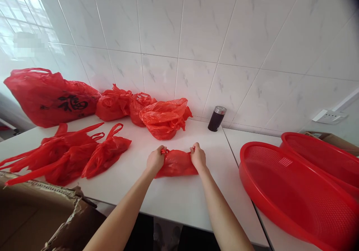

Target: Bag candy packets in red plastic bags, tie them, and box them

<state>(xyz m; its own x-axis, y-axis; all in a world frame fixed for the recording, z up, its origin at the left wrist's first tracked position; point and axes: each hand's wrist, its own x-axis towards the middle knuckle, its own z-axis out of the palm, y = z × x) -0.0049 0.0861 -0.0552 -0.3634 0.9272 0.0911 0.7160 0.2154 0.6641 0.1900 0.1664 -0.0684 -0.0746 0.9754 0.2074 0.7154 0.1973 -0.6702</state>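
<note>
A small red plastic bag (178, 164) with something lumpy inside rests on the white table (134, 191) in front of me. My left hand (156, 159) is closed around its upper left corner, where a bit of bunched plastic shows at the fingertips. At the upper right corner, my right hand (198, 156) pinches the bag's other end. Between my hands the bag is spread sideways. What it contains cannot be made out through the plastic.
Behind it stand an open red bag (165, 118), more filled bags and a large bag (50, 97) with black lettering. Knotted bags (106, 153) lie left, above a cardboard box (64, 221). A dark thermos (216, 119) stands by the wall; red plastic baskets (280, 180) sit right.
</note>
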